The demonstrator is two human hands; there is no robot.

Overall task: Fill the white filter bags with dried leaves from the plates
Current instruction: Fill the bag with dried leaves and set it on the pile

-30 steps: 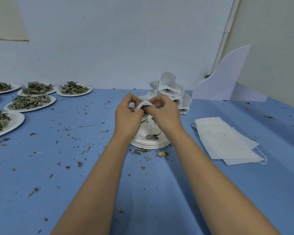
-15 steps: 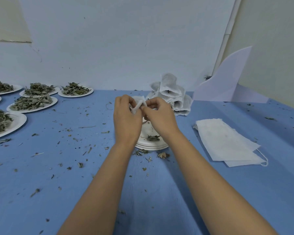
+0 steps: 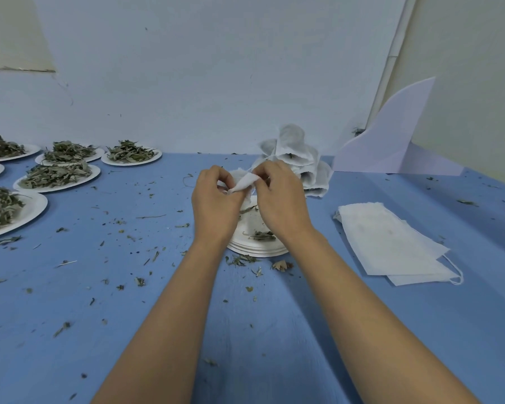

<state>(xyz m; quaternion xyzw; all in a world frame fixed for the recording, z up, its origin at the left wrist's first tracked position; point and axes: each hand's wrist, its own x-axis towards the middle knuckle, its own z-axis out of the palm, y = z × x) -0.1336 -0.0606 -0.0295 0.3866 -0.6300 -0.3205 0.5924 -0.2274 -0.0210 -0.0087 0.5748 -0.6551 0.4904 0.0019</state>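
Note:
Both hands meet over the middle of the blue table. My left hand and my right hand pinch a small white filter bag between their fingertips. Under them stands a stack of white plates with a few dried leaves on top. Behind my hands is a pile of filled filter bags. Flat empty filter bags lie to the right. Several plates heaped with dried leaves line the left side.
Leaf crumbs are scattered over the table around the plate stack. A pale folded sheet leans against the wall at the back right. The white wall runs close behind the plates and the bag pile.
Both hands have risen slightly with the bag and its top corner has been turned up between the fingers. The view has shifted a little.

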